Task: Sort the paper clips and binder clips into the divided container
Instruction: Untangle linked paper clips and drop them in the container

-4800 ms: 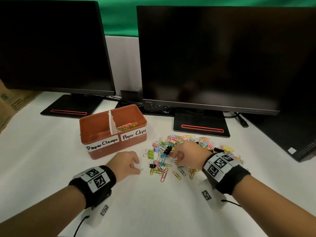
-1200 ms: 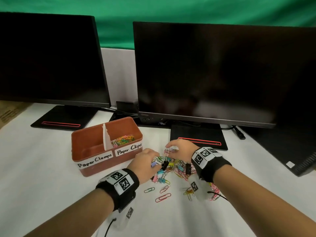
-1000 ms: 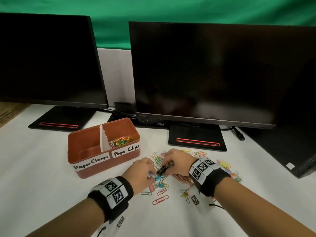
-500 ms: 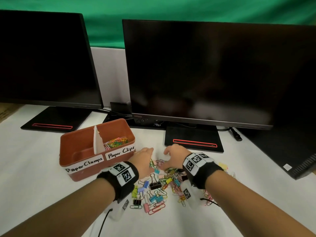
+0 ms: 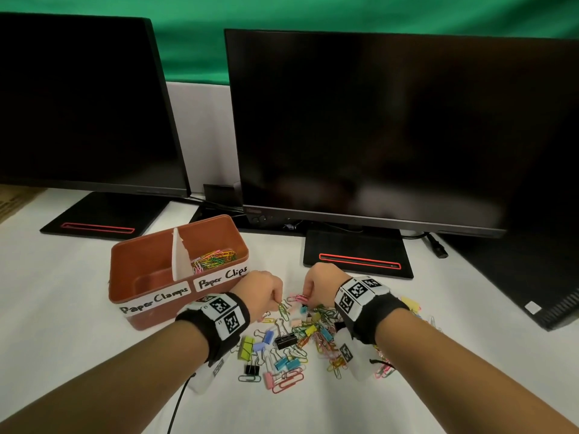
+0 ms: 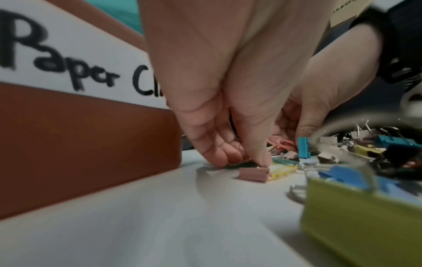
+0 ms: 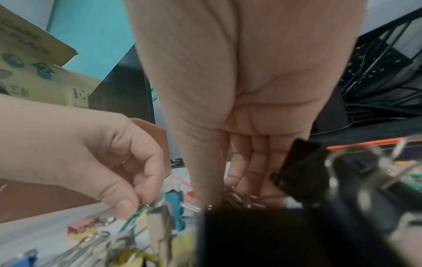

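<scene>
A brown divided container [image 5: 150, 267] carries the labels "Paper Clamps" on the left and "Paper Clips" on the right. Colourful paper clips [image 5: 216, 260] lie in its right compartment. A mixed pile of clips [image 5: 294, 339] lies on the white table just right of it. At the pile's far edge my left hand [image 5: 277, 303] pinches a green paper clip [image 5: 283, 310], next to a pink binder clip [image 6: 253, 174]. My right hand [image 5: 305, 296] pinches silvery metal clips [image 7: 237, 196] between thumb and fingers, beside pink paper clips [image 5: 299, 298]. I cannot tell their kind.
Two dark monitors [image 5: 376, 126] stand behind on black bases [image 5: 357, 258], close behind the hands. A black binder clip [image 5: 285, 339] and several coloured ones lie between my wrists. A cardboard box [image 5: 12, 202] sits at the far left. Cables [image 5: 437, 245] run at the right.
Half a second ago both hands lay spread over the far side of the pile. Now their fingers have curled in, and each pinches a clip.
</scene>
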A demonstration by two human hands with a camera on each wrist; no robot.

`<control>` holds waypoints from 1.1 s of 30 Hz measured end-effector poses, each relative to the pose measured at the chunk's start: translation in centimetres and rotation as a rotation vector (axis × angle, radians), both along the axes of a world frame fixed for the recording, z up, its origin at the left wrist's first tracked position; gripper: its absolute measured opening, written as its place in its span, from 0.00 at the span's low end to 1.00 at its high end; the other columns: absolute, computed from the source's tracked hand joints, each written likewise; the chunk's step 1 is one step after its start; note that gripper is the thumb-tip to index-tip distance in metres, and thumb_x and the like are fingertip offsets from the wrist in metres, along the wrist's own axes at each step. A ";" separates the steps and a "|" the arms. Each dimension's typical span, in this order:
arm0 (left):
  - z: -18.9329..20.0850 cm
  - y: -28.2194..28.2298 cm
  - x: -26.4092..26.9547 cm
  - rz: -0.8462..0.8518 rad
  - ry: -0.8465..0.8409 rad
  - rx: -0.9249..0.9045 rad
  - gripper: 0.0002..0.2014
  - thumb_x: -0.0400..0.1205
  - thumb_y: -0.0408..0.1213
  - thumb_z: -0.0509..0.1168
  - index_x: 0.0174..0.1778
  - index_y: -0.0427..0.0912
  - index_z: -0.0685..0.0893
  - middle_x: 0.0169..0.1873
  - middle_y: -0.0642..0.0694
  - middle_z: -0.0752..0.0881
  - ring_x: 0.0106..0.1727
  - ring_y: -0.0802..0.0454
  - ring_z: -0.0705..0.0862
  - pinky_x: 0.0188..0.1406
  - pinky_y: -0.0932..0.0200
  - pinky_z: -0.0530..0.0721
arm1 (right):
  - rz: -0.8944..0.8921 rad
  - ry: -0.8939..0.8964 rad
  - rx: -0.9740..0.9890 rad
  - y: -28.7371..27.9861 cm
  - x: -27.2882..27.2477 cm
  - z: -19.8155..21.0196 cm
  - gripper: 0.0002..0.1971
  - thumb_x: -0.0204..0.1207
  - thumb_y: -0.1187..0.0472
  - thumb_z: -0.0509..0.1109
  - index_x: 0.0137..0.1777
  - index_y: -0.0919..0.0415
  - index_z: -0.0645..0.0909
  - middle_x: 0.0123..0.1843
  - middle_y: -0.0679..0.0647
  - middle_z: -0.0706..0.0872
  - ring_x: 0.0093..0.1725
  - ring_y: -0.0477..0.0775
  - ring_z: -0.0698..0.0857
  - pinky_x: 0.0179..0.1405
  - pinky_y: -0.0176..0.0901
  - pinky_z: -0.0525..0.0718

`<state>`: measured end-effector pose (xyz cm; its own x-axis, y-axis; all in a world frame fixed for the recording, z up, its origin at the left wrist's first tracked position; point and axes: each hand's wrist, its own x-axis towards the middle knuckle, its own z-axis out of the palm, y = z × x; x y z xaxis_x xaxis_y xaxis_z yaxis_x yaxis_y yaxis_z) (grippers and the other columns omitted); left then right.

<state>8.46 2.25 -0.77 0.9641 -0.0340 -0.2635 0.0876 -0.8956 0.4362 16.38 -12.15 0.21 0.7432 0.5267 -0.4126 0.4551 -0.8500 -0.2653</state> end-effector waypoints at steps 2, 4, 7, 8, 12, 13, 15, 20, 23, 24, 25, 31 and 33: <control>-0.1 0.0 -0.1 0.027 0.000 -0.048 0.06 0.78 0.30 0.68 0.50 0.36 0.83 0.47 0.41 0.83 0.35 0.41 0.87 0.24 0.62 0.82 | -0.009 -0.001 0.010 -0.2 -0.1 -0.1 0.12 0.71 0.60 0.77 0.54 0.61 0.89 0.55 0.54 0.90 0.56 0.54 0.87 0.57 0.45 0.86; -0.3 0.0 -0.2 0.058 0.023 -0.076 0.08 0.79 0.30 0.67 0.53 0.36 0.82 0.50 0.39 0.84 0.35 0.43 0.87 0.26 0.63 0.82 | -0.020 0.003 0.018 -0.4 -0.2 -0.1 0.13 0.72 0.59 0.76 0.55 0.62 0.89 0.56 0.54 0.90 0.56 0.54 0.87 0.59 0.45 0.86; -0.4 -0.1 -0.2 0.081 0.065 -0.080 0.09 0.81 0.32 0.66 0.56 0.36 0.83 0.52 0.38 0.84 0.47 0.39 0.89 0.28 0.64 0.84 | -0.027 0.016 0.034 -0.6 -0.3 0.1 0.14 0.73 0.59 0.75 0.57 0.62 0.88 0.57 0.54 0.89 0.58 0.55 0.86 0.61 0.45 0.84; -0.3 -0.2 -0.2 0.080 0.074 -0.074 0.09 0.82 0.32 0.65 0.56 0.36 0.83 0.53 0.38 0.84 0.48 0.39 0.89 0.27 0.65 0.84 | -0.035 0.017 0.049 -0.7 -0.3 0.2 0.14 0.73 0.59 0.75 0.57 0.62 0.88 0.58 0.54 0.89 0.58 0.55 0.85 0.61 0.45 0.84; -0.5 -0.1 -0.3 0.051 0.088 -0.071 0.08 0.82 0.34 0.64 0.54 0.35 0.83 0.47 0.42 0.80 0.48 0.39 0.89 0.26 0.68 0.83 | -0.072 0.009 0.092 -1.4 -0.2 0.4 0.14 0.73 0.59 0.75 0.58 0.61 0.88 0.59 0.55 0.88 0.59 0.54 0.85 0.62 0.43 0.83; -0.6 0.0 -0.3 0.041 0.079 -0.065 0.07 0.82 0.34 0.64 0.52 0.35 0.84 0.44 0.45 0.77 0.46 0.40 0.88 0.26 0.68 0.83 | -0.073 0.002 0.094 -1.6 -0.3 0.5 0.14 0.74 0.59 0.75 0.58 0.60 0.87 0.59 0.55 0.88 0.60 0.54 0.85 0.62 0.43 0.83; -0.6 0.1 -0.2 0.020 0.069 -0.051 0.05 0.82 0.33 0.64 0.48 0.36 0.83 0.41 0.49 0.73 0.40 0.45 0.86 0.26 0.68 0.83 | -0.075 -0.007 0.103 -1.9 -0.4 0.7 0.14 0.75 0.58 0.73 0.59 0.60 0.87 0.59 0.55 0.88 0.60 0.54 0.84 0.61 0.43 0.83; -0.3 0.0 -0.6 0.011 0.038 -0.029 0.04 0.83 0.33 0.62 0.43 0.42 0.78 0.40 0.49 0.79 0.32 0.54 0.82 0.20 0.73 0.79 | -0.053 -0.049 0.136 -2.4 -0.5 2.1 0.16 0.77 0.56 0.71 0.62 0.60 0.85 0.60 0.56 0.87 0.60 0.54 0.84 0.60 0.42 0.81; 1.2 0.0 -1.3 0.052 -0.081 -0.043 0.04 0.83 0.36 0.63 0.45 0.43 0.82 0.38 0.50 0.83 0.40 0.52 0.84 0.37 0.64 0.86 | -0.084 -0.020 0.213 -2.5 -0.6 3.2 0.15 0.77 0.60 0.71 0.62 0.63 0.84 0.58 0.58 0.88 0.56 0.54 0.88 0.59 0.45 0.86; 2.1 0.2 -1.5 0.063 -0.137 -0.050 0.04 0.83 0.37 0.63 0.46 0.43 0.83 0.40 0.50 0.84 0.42 0.52 0.84 0.42 0.62 0.85 | -0.107 -0.005 0.273 -2.5 -0.6 3.7 0.13 0.77 0.61 0.71 0.60 0.64 0.84 0.55 0.60 0.89 0.52 0.53 0.90 0.53 0.45 0.88; 3.2 0.5 -1.8 0.082 -0.192 -0.072 0.05 0.82 0.37 0.63 0.47 0.43 0.84 0.41 0.50 0.85 0.44 0.53 0.84 0.43 0.64 0.83 | -0.121 0.002 0.339 -2.3 -0.8 4.2 0.12 0.77 0.63 0.71 0.58 0.65 0.84 0.52 0.61 0.90 0.47 0.52 0.90 0.47 0.43 0.89; 10.1 6.2 -2.6 0.352 -0.395 -0.099 0.01 0.79 0.38 0.67 0.43 0.47 0.84 0.37 0.53 0.84 0.41 0.58 0.81 0.43 0.64 0.81 | -0.065 -0.040 0.614 2.9 -1.4 8.9 0.07 0.76 0.64 0.72 0.52 0.66 0.86 0.42 0.59 0.90 0.34 0.46 0.88 0.39 0.41 0.91; 10.8 8.5 -2.6 0.427 -0.435 -0.081 0.03 0.78 0.38 0.70 0.39 0.48 0.84 0.33 0.53 0.83 0.36 0.61 0.80 0.35 0.68 0.77 | -0.042 -0.041 0.646 6.0 -1.8 9.9 0.07 0.76 0.65 0.72 0.52 0.66 0.86 0.43 0.60 0.91 0.35 0.48 0.88 0.40 0.41 0.91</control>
<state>5.88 10.75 10.04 0.9157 0.3751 0.1443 0.2297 -0.7830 0.5780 14.57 -6.18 10.07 0.7772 0.6292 0.0065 0.4453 -0.5426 -0.7122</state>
